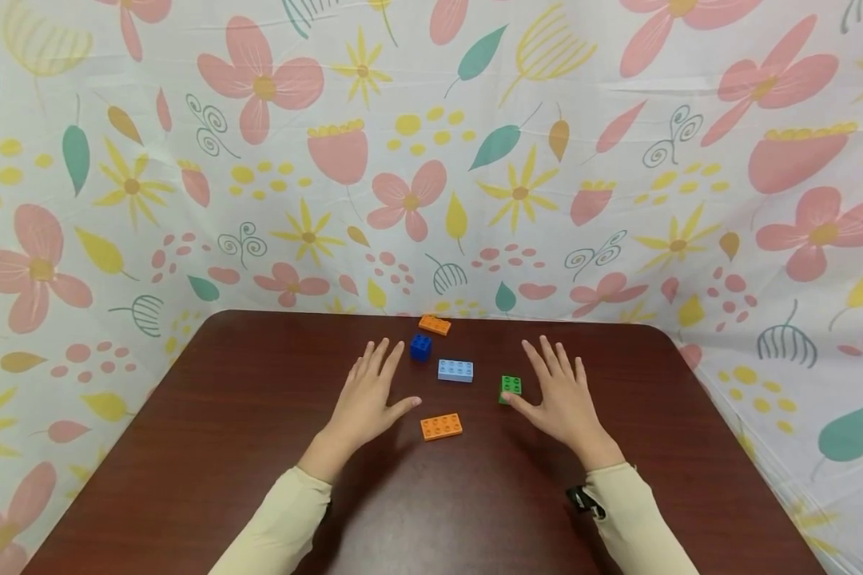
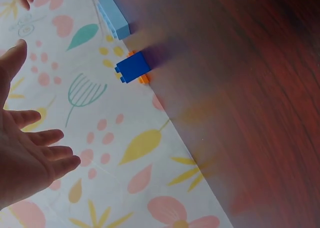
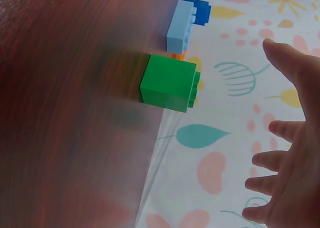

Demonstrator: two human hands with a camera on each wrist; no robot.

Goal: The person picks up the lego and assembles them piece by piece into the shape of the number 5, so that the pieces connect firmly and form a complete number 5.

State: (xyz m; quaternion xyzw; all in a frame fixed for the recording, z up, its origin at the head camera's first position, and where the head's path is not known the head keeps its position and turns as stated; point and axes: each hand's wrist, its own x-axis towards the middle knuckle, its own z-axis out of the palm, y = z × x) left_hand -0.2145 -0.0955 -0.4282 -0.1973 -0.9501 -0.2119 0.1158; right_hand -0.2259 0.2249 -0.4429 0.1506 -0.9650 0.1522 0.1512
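Both hands hover over a dark wooden table with fingers spread, holding nothing. My left hand (image 1: 367, 403) is left of the bricks, its thumb pointing toward the near orange brick (image 1: 442, 426). My right hand (image 1: 562, 403) is on the right; in the head view its thumb tip overlaps the green brick (image 1: 511, 385). Between the hands lies a light blue brick (image 1: 455, 370), with a dark blue brick (image 1: 420, 347) behind it to the left. Farthest back is another orange brick (image 1: 435, 324). In the right wrist view, the green brick (image 3: 169, 83) stands apart from the fingers.
The brown table (image 1: 208, 447) reaches back to a white cloth (image 1: 475, 255) printed with flowers and leaves, which hangs behind and at both sides. A black strap (image 1: 585, 502) shows at the right sleeve (image 1: 636, 519).
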